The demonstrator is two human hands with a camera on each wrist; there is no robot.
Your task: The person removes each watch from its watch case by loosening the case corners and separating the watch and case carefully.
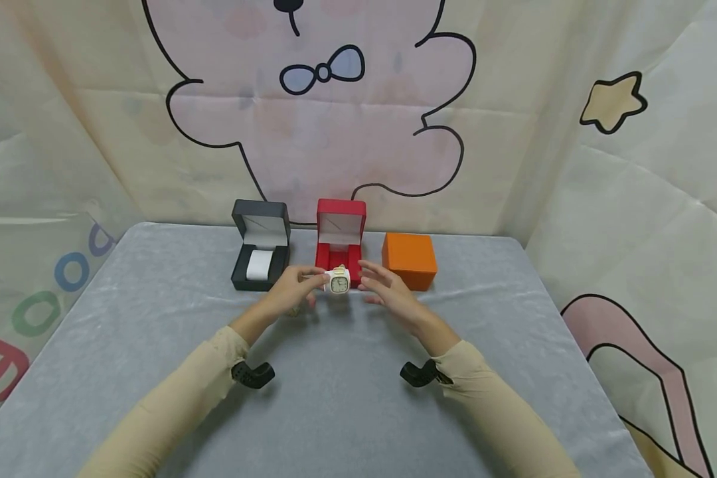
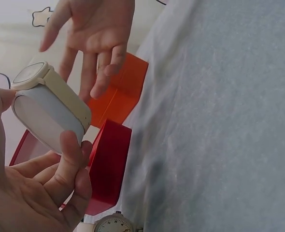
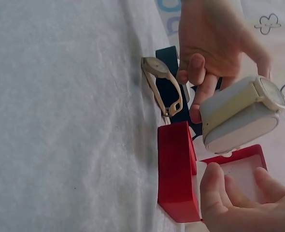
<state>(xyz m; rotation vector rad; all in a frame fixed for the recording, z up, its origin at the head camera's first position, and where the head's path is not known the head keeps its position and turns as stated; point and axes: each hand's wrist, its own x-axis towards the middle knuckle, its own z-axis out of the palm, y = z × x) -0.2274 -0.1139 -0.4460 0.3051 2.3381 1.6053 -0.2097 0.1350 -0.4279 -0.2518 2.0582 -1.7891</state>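
Upon the counter, the red box is set open. The right hand is held near it, fingers loosely spread, nothing gripped. By the left hand the cushion is pinched between thumb and fingers – best gripped lightly by its edges, and kept level – while round it, up by the box, the watch is strapped.

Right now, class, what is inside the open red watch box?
In the head view, the red watch box shows a pale lid lining and red inner walls. The wristwatch on its cushion, held by the left hand, hides part of the base and anything there.
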